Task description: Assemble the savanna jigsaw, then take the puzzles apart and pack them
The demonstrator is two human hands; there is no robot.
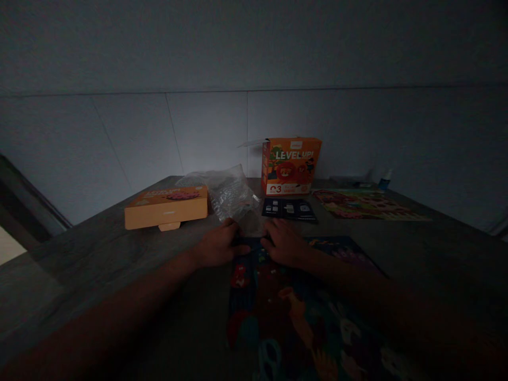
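Dim light leaves much of the detail dark. My left hand point(219, 244) has its fingers curled at the near end of a crumpled clear plastic bag point(230, 196), its thumb pointing right. Opposite it, my right hand point(284, 244) is closed too, with fingertips at the same film stretching between the hands; its exact grip is hard to make out. Below both hands lies a dark blue picture sheet point(273, 312) with colourful cartoon animals, its far edge under my thumbs and its right part crossed by my right forearm.
An orange box lid or tray point(166, 211) rests at left. Upright at the back stands an orange "LEVEL UP!" box point(291, 166), flap open, behind a black leaflet point(289, 209). To the right are another colourful picture sheet point(369, 205) and a small blue bottle point(384, 181). A wall borders the grey table point(99, 254).
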